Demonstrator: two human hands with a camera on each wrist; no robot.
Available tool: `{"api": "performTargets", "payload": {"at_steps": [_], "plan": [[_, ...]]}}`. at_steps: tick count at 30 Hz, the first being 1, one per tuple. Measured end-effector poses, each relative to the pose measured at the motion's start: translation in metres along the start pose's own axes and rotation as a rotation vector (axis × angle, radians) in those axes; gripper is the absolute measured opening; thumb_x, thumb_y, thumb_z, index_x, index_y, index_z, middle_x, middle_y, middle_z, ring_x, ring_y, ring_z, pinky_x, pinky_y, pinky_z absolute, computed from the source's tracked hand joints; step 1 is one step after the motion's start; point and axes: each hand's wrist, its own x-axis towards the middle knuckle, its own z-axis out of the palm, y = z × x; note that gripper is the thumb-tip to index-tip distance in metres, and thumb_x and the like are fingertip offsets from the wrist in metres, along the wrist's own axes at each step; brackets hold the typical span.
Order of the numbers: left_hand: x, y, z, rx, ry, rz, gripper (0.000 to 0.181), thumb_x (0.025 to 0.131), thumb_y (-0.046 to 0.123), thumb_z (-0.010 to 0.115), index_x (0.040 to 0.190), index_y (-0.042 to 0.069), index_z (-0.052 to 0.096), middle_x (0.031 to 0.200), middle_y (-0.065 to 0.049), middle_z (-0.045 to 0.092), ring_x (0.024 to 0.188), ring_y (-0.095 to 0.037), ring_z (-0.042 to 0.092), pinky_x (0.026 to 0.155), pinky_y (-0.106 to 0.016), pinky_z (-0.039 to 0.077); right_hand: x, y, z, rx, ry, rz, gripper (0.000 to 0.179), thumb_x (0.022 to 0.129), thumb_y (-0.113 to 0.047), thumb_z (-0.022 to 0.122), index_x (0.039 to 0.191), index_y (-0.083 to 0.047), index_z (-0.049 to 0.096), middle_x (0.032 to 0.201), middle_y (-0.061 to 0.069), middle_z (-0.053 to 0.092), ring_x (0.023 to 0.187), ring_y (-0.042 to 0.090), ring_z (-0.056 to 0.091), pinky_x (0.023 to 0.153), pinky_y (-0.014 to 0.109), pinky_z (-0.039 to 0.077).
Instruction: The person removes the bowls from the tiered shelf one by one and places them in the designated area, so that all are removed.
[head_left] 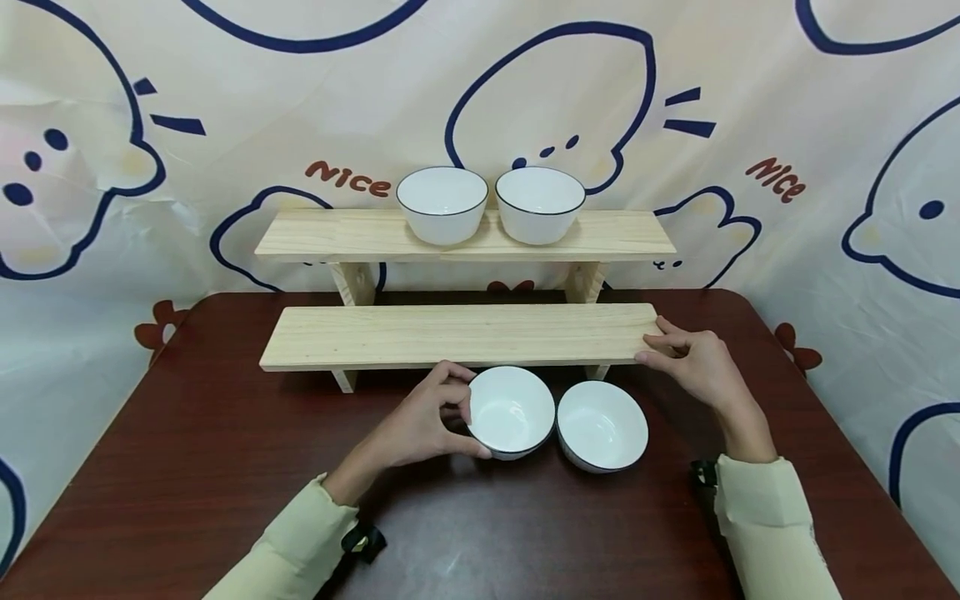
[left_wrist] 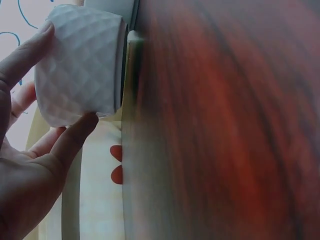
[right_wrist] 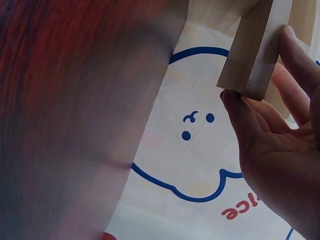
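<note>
My left hand [head_left: 431, 421] grips the left side of a white bowl [head_left: 512, 410] with a dark rim, its thumb at the front and its fingers at the back. In the left wrist view the bowl's diamond-patterned outside [left_wrist: 82, 67] shows between thumb and fingers. Close to its right is a second white bowl [head_left: 602, 425]. My right hand [head_left: 697, 367] holds the right end of the lower board of a pale wooden two-tier shelf [head_left: 457, 337]. In the right wrist view, thumb and fingers lie around the board's end [right_wrist: 257, 60].
Two more white bowls [head_left: 442, 204] stand side by side on the upper board [head_left: 330, 233]. The shelf stands at the back of a dark red-brown table [head_left: 187, 467]. Behind it hangs a cartoon-printed cloth [head_left: 300, 100].
</note>
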Motion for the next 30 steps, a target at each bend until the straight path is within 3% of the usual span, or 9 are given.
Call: {"api": "performTargets", "payload": {"at_steps": [22, 30], "plan": [[0.0051, 0.001, -0.0026, 0.065, -0.058, 0.008, 0.044, 0.063, 0.014, 0.098, 0.071, 0.003, 0.057, 0.129, -0.015, 0.043, 0.111, -0.033, 0.06, 0.086, -0.027, 0.056, 0.0011, -0.0032, -0.0027, -0.011, -0.011, 0.0, 0.045, 0.091, -0.022, 0.079, 0.123, 0.007, 0.067, 0.15, 0.025, 0.041, 0.139, 0.047, 0.037, 0.101, 0.058, 0.046], [0.0039, -0.002, -0.0009, 0.085, -0.057, -0.004, 0.044, 0.063, 0.018, 0.099, 0.07, 0.01, 0.056, 0.127, -0.011, 0.042, 0.108, -0.028, 0.061, 0.087, -0.026, 0.056, 0.0, -0.004, -0.0023, -0.019, -0.018, -0.003, 0.044, 0.091, -0.021, 0.079, 0.123, 0.007, 0.067, 0.15, 0.026, 0.041, 0.139, 0.047, 0.038, 0.099, 0.057, 0.048]]}}
